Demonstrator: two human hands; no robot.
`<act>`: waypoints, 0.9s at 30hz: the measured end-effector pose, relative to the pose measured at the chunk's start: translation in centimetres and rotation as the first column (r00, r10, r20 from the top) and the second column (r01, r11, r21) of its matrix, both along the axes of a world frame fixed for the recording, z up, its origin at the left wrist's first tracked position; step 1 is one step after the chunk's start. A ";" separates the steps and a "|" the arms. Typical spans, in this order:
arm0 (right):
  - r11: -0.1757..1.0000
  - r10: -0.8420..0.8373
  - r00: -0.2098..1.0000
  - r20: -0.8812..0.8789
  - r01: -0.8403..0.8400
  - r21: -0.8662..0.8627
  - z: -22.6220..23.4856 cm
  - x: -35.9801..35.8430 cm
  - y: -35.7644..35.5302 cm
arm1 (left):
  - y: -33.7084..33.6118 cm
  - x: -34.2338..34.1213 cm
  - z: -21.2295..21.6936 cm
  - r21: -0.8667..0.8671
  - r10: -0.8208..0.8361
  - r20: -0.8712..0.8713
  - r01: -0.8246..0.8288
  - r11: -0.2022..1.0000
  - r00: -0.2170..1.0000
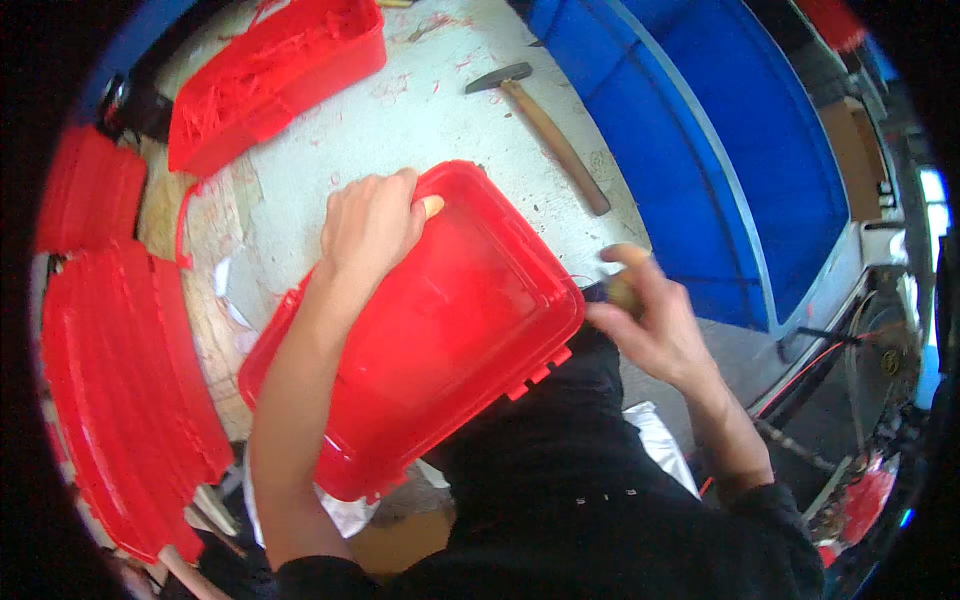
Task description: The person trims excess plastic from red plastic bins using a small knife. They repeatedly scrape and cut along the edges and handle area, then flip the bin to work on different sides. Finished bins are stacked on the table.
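Note:
A shallow red plastic case half (430, 310), with hinge lugs along one long side, lies tilted in front of me across the table edge and my lap. My left hand (370, 220) is closed on its far rim, the thumb over the inside; a yellowish cover shows on the thumb tip. My right hand (655, 320) is curled round a small hand tool (624, 292) with a rounded yellowish-brown handle. The tool's dark end is beside the case's right corner; I cannot tell whether it touches. Its exact kind is partly hidden by my fingers.
A hammer (555, 140) with a wooden handle lies on the white tabletop (420, 110), among red shavings. A red bin (290, 100) with red scraps stands far left. Stacked red plastic parts (130, 390) line the left side. Large blue crates (690, 150) stand at the right.

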State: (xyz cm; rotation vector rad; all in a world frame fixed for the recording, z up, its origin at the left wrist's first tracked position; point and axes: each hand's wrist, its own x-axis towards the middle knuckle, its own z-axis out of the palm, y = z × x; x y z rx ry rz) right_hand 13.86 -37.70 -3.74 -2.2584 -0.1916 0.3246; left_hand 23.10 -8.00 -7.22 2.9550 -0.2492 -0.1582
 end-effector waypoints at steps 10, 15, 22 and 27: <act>0.959 -0.056 0.989 0.137 0.091 -0.270 -4.0 0.8 -3.7 | 0.6 0.1 -0.3 0.060 0.087 -0.071 -0.083 0.995 0.994; 0.995 0.064 0.998 0.027 -0.066 0.069 -4.1 5.6 2.5 | 0.6 0.0 -0.4 0.004 0.103 -0.117 -0.103 0.995 0.988; 0.989 0.117 0.959 0.257 -0.089 -0.118 -4.5 9.7 3.9 | 6.7 -1.5 4.1 -0.037 0.118 -0.428 -0.148 0.988 0.896; 0.971 0.204 0.701 0.683 -0.056 -0.233 -6.0 9.2 5.9 | 8.8 -4.9 12.6 0.186 0.224 -0.169 -0.192 0.964 0.960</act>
